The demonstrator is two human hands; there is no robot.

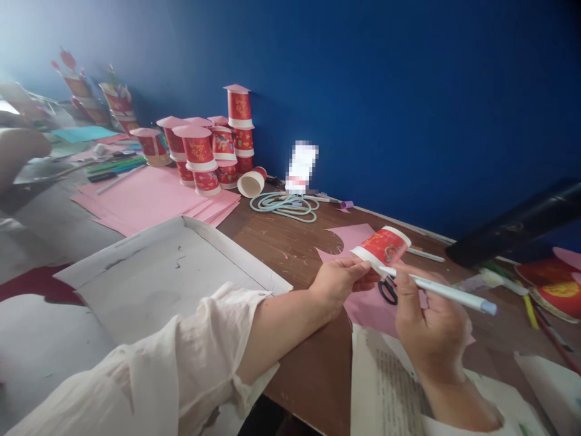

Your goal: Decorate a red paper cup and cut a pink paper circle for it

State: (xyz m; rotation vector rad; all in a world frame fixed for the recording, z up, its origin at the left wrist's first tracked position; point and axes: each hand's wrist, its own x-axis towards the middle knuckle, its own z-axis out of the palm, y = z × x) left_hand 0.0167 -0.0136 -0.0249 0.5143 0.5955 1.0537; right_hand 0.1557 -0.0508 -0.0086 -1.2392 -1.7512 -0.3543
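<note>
My left hand [347,281] grips a red paper cup [385,245] by its white rim, the cup tilted on its side. In my right hand [426,321] is a white marker [449,292] with a pale bluish end, held like a pen. Its other end meets the cup's rim near my left fingertips; whether it touches I cannot tell. Under both hands lie cut pieces of pink paper [370,312]. The black handle of a pair of scissors [388,290] shows between my hands, its blades hidden.
Red cups topped with pink paper discs [195,148] stand stacked at the back left, beside a pile of pink sheets [149,197]. A white tray-like box [181,266], a coiled pale cable [285,207], a printed sheet [384,381] and a black tube [517,224] surround the work area.
</note>
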